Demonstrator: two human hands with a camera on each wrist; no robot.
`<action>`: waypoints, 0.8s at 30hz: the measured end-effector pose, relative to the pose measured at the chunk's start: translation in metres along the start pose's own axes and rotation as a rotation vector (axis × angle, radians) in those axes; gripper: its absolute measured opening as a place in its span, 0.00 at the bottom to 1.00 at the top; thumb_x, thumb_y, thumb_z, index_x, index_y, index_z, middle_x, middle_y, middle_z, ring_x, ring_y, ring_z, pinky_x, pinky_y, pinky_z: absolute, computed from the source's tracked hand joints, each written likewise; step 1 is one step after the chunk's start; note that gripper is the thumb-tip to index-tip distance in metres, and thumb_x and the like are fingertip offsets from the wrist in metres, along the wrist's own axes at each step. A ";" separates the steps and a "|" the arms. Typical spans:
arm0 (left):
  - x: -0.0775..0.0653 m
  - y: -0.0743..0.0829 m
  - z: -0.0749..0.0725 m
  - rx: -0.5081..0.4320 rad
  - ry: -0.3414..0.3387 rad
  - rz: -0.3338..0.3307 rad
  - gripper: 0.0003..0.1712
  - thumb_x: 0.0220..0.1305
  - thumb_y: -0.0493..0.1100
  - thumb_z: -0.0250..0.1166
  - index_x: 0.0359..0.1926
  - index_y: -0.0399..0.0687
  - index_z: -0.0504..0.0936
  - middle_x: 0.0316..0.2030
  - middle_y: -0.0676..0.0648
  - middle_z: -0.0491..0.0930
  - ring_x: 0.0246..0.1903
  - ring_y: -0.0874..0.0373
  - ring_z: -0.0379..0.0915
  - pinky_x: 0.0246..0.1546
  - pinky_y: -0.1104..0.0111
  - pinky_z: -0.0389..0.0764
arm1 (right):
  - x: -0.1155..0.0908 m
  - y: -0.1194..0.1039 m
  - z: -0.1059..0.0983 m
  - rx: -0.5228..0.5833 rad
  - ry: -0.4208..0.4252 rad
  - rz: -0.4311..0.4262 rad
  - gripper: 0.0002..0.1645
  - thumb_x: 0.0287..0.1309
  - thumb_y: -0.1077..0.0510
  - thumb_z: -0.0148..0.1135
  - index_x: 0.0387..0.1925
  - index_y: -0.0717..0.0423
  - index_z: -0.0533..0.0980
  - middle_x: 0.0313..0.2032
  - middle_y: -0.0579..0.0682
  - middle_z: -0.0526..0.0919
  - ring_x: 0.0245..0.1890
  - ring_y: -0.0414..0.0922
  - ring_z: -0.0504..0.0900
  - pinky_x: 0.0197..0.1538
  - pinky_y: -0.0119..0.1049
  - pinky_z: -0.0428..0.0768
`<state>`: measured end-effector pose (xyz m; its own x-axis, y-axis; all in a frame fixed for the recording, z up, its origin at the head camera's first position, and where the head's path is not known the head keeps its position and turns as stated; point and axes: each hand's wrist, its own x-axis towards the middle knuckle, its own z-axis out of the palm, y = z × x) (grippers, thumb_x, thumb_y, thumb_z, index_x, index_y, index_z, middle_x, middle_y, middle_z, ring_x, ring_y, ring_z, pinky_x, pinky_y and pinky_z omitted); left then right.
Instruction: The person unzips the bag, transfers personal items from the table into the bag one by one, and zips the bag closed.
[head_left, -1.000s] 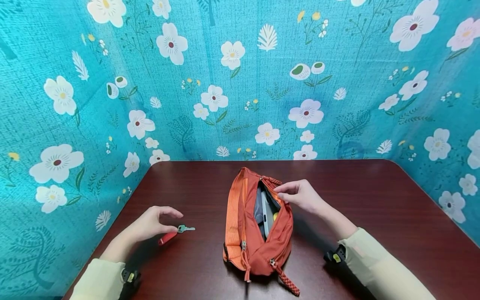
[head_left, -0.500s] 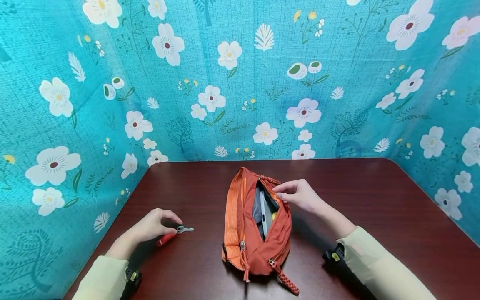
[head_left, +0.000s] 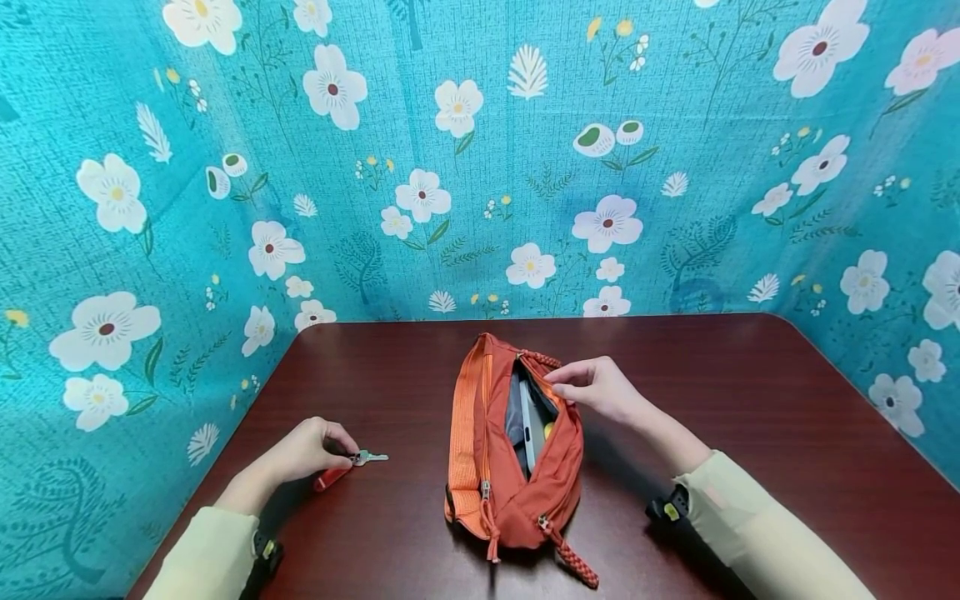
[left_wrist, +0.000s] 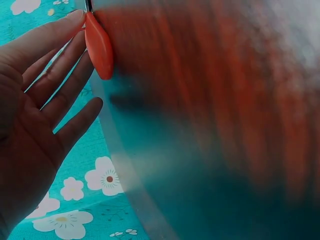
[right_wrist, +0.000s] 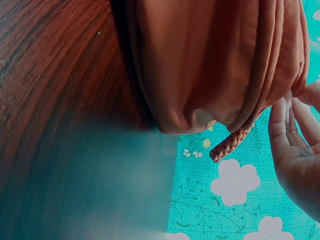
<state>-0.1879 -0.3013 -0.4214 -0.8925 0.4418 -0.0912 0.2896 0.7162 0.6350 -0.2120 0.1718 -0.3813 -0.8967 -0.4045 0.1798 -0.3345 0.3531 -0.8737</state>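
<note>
On the left of the table, my left hand (head_left: 300, 458) has thumb and forefinger at the joint between a small key (head_left: 372, 457) and its red fob (head_left: 330, 478). The left wrist view shows the red teardrop fob (left_wrist: 101, 47) right below those pinching fingertips, the other fingers spread. Mid-table lies an orange-red waist bag (head_left: 517, 521), its main zip undone. My right hand (head_left: 606, 392) pinches the far right edge of that opening and holds it apart. Inside show a flat pale device (head_left: 529, 433) and a bit of something yellow (head_left: 548, 431).
The dark red-brown wooden table (head_left: 405, 383) ends at a floral turquoise cloth (head_left: 450, 275) behind and at both sides. A ribbed orange strap (head_left: 466, 433) lies along the bag's left side. A braided pull cord (head_left: 576, 562) trails from its near end.
My left thumb and fingers have closed in from a wider spread onto the key and fob, which have barely shifted. The right hand stays at the bag's opening.
</note>
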 end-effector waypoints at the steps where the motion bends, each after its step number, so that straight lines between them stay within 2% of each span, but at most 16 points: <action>1: 0.000 0.000 0.000 0.001 0.003 -0.012 0.07 0.52 0.35 0.74 0.33 0.48 0.89 0.32 0.55 0.83 0.32 0.57 0.74 0.34 0.67 0.80 | 0.000 0.000 0.000 0.000 0.001 0.001 0.13 0.59 0.65 0.65 0.45 0.67 0.82 0.38 0.56 0.85 0.29 0.44 0.79 0.31 0.32 0.79; 5: 0.000 0.000 -0.001 0.008 0.000 -0.015 0.04 0.52 0.36 0.74 0.30 0.49 0.88 0.29 0.55 0.82 0.30 0.57 0.73 0.32 0.68 0.79 | 0.000 0.000 0.001 0.005 0.001 0.010 0.13 0.59 0.65 0.65 0.45 0.67 0.82 0.37 0.57 0.85 0.29 0.43 0.80 0.33 0.36 0.81; 10: 0.001 -0.001 -0.001 0.007 -0.005 0.015 0.02 0.53 0.37 0.74 0.28 0.47 0.88 0.27 0.56 0.81 0.28 0.58 0.73 0.28 0.68 0.79 | 0.001 0.001 0.001 0.017 -0.002 0.019 0.13 0.59 0.65 0.65 0.46 0.67 0.82 0.37 0.57 0.85 0.28 0.43 0.79 0.35 0.40 0.83; 17: 0.001 0.000 -0.001 -0.001 -0.006 -0.002 0.02 0.53 0.38 0.74 0.29 0.47 0.88 0.27 0.56 0.82 0.27 0.56 0.73 0.25 0.67 0.79 | 0.001 0.001 0.002 0.021 -0.001 0.016 0.13 0.60 0.65 0.65 0.46 0.68 0.82 0.37 0.57 0.85 0.27 0.43 0.79 0.32 0.35 0.81; 24: 0.001 0.004 -0.005 -0.004 0.020 0.036 0.02 0.54 0.39 0.74 0.30 0.48 0.89 0.27 0.57 0.83 0.29 0.57 0.73 0.31 0.68 0.79 | 0.000 0.001 0.002 0.025 0.001 0.017 0.13 0.60 0.65 0.65 0.45 0.68 0.82 0.37 0.57 0.85 0.28 0.42 0.78 0.31 0.34 0.80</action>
<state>-0.1891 -0.3003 -0.4154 -0.8883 0.4562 -0.0532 0.3200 0.6978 0.6409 -0.2119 0.1705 -0.3825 -0.9025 -0.3976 0.1655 -0.3118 0.3383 -0.8879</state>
